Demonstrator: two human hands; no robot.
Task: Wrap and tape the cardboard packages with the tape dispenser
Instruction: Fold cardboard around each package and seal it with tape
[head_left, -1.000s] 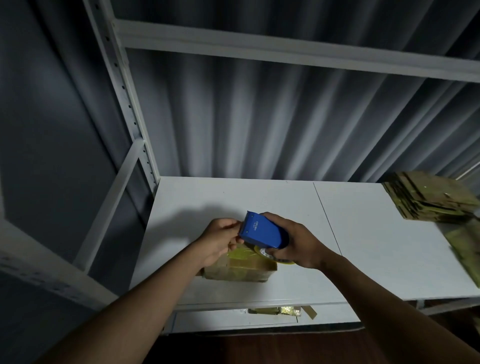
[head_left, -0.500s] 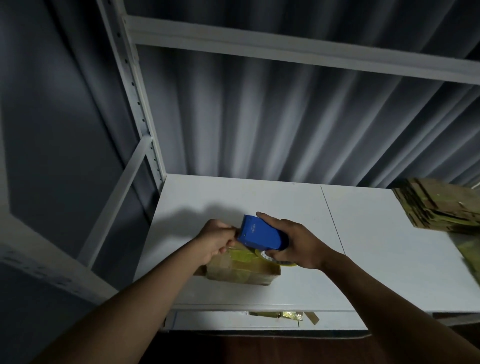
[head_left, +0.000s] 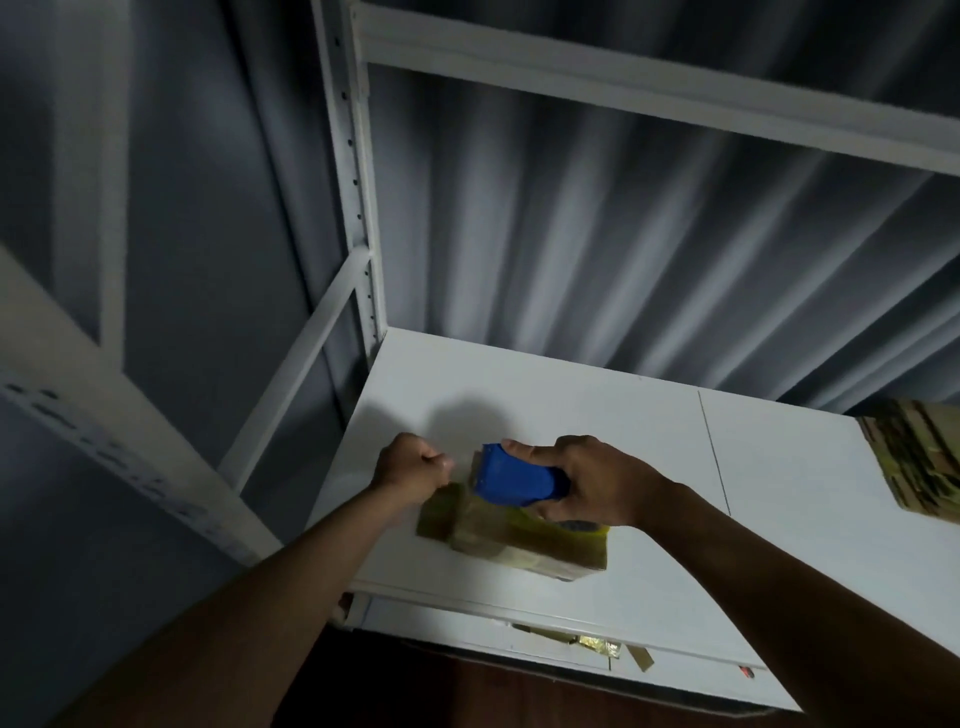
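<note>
A: Package, flat brown cardboard block glossy with tape, lies at the 6 o'clock edge of the white shelf board.
B: Hands?
A: Right hand grips the blue plastic tape dispenser over it. Left hand is fisted at 9 o'clock; pinching tape? Can't tell.
B: Handling?
A: Likely light, stiff, slick; hold by the bare cardboard edges.

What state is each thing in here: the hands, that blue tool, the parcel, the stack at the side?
Left hand: fingers curled, likely pinching clear tape.
Right hand: gripping the blue plastic tape dispenser, held over the package.
Brown cardboard package: flat on white shelf, partly taped.
Flattened cardboard stack: untouched.
</note>
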